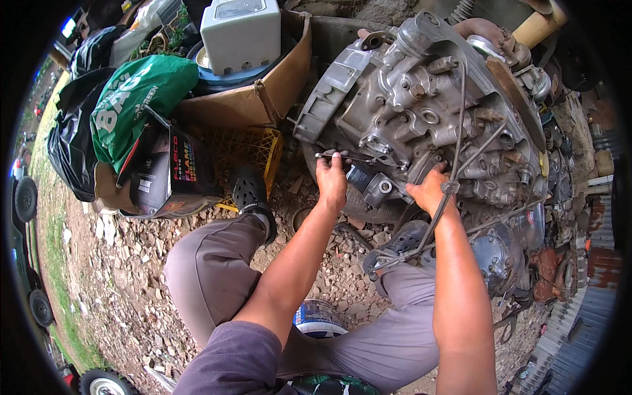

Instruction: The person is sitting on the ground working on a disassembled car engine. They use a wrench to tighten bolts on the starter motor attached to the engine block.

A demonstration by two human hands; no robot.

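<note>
A large grey metal gearbox or engine casing [408, 92], covered in bolts and ports, lies before me. My left hand [331, 183] is closed on the end of a slim metal wrench [355, 158], whose far end reaches to small bolted fittings [378, 145] on the casing's near side. To its right, my right hand [431, 192] grips a curved grey metal part [421, 168] at the casing's lower edge; its fingertips are partly hidden. Between and below the hands sits a round-ended metal fitting [378, 187]. A dark cable [454, 187] passes over the right wrist area.
At the left stand a cardboard box [230, 105] with a white container [240, 36], a green bag [141, 99], a black printed box [168, 174] and a yellow crate [273, 158]. Rubble [131, 276] covers the ground. A bucket [319, 319] stands between my legs; a round metal housing [497, 257] lies right.
</note>
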